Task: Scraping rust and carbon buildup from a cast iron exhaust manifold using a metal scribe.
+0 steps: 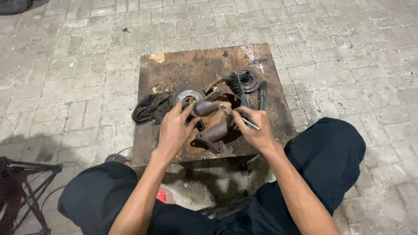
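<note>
The left hand [174, 128] rests open-fingered on the rusty metal part [214, 124]; the right hand [254, 126], at its three o'clock, grips a thin tool [249, 123].

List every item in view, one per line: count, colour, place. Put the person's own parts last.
rusty metal part: one, brown, middle of the board
slim tool: one, silver, in the right hand
wire brush: one, black, behind the part
round disc: one, grey, left of the part
dark round piece: one, black, far right of the board
rag: one, black, board's left edge
board: one, rusty brown, on paving
tripod: one, black, lower left
left hand: steadies the part
right hand: grips the tool
</note>
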